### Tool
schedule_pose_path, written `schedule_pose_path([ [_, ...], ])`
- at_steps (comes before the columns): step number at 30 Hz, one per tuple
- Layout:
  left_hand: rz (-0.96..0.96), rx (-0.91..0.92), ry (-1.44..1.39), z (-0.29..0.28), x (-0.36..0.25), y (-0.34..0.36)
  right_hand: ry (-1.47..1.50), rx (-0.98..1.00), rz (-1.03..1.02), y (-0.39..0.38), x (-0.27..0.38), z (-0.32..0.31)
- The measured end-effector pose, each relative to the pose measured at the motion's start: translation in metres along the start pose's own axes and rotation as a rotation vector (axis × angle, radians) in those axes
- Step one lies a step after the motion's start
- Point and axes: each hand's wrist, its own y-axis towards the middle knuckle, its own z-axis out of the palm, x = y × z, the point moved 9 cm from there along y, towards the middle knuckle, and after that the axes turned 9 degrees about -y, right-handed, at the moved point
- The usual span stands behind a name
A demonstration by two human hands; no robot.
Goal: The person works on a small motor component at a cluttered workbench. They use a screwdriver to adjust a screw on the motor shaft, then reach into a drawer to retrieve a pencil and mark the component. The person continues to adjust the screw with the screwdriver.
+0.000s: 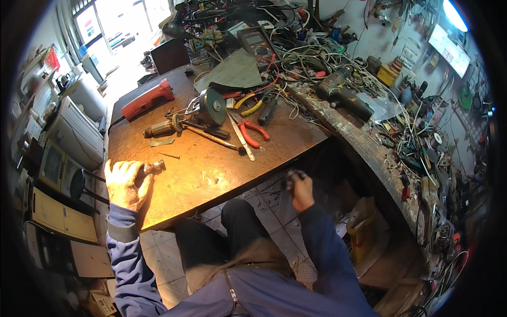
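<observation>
My left hand (125,185) rests at the table's left front corner, its fingers curled round a small metal part (155,167) whose end shows past the fingertips. Off the front edge, over the floor, my right hand (301,193) is closed on a small dark object (293,176) that I cannot make out. Just beyond the left hand lie a thin nail-like pin (169,155) and a short flat strip (162,142). Farther back are a motor armature (161,127), a long rod (216,138), a grinding disc (213,105) and red-handled pliers (254,133).
A red power tool body (148,100) lies on the wooden table (185,185). Yellow-handled pliers (252,105) and a multimeter (257,43) sit toward the back. Tangled wires and tools crowd the side bench (391,174) on the right. A yellow container (362,230) stands below it.
</observation>
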Motion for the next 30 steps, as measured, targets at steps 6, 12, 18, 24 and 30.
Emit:
schedule_pose_path([
  [6, -0.023, -0.026, 0.007, 0.002, 0.002, -0.004, 0.462, -0.106, 0.112, 0.084, -0.025, -0.015],
  [12, 0.0, -0.037, 0.041, 0.003, 0.001, -0.003, 0.507, -0.065, 0.058, 0.069, -0.012, -0.013],
  [18, 0.001, -0.022, 0.057, 0.002, -0.005, 0.0, 0.518, -0.034, 0.019, 0.015, -0.011, -0.054],
  [24, 0.014, -0.01, 0.045, 0.005, -0.002, -0.001, 0.525, -0.124, 0.088, -0.053, -0.015, -0.101],
  [30, -0.002, 0.011, 0.072, 0.013, 0.006, -0.007, 0.468, -0.154, 0.088, -0.095, -0.009, -0.124],
])
